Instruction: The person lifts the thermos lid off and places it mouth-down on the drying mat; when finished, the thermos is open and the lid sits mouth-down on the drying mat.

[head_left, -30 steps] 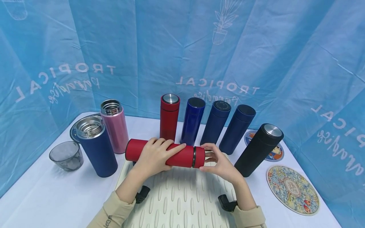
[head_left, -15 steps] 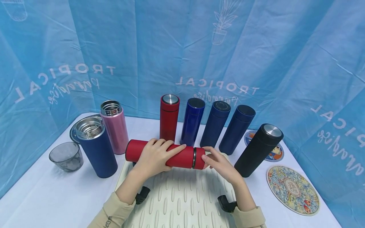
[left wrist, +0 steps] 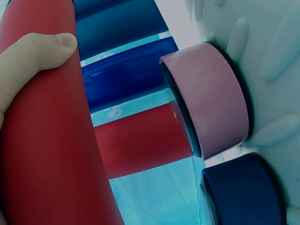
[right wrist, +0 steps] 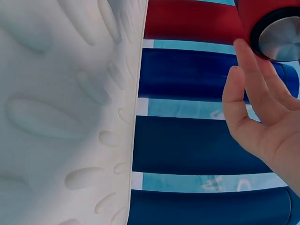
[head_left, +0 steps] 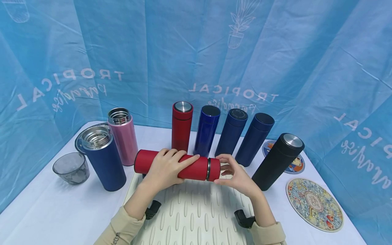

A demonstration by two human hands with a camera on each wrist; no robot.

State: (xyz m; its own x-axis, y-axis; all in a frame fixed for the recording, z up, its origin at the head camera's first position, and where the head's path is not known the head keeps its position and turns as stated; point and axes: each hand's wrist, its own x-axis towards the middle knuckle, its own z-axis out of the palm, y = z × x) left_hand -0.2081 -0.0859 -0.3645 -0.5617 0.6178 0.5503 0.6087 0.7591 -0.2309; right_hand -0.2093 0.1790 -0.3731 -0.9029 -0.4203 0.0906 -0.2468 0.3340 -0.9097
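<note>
My left hand (head_left: 168,169) grips the body of a red thermos (head_left: 193,167), which lies sideways in the air over a cream board with oval bumps (head_left: 199,211). Fingers and thumb of my right hand (head_left: 237,175) are around the thermos's red lid (head_left: 215,169), at its right end. A dark ring shows between lid and body. In the right wrist view, the lid's silver top (right wrist: 281,40) faces the hand, and the nearest finger (right wrist: 234,96) stays apart from it. A pink lid (left wrist: 211,101) and a navy lid (left wrist: 241,190) sit on the board, below the thermos.
Behind stand another red thermos (head_left: 182,129), a glossy blue one (head_left: 207,131) and two navy ones. To the right are a black thermos (head_left: 277,163) and a patterned mat (head_left: 315,204). Lidless navy (head_left: 105,163) and pink (head_left: 124,143) thermoses and a grey glass bowl (head_left: 71,168) stand left.
My right hand turned at the lid, its thumb coming higher half a second ago, and is now back with fingers spread and thumb low. My left hand and the thermos keep their place.
</note>
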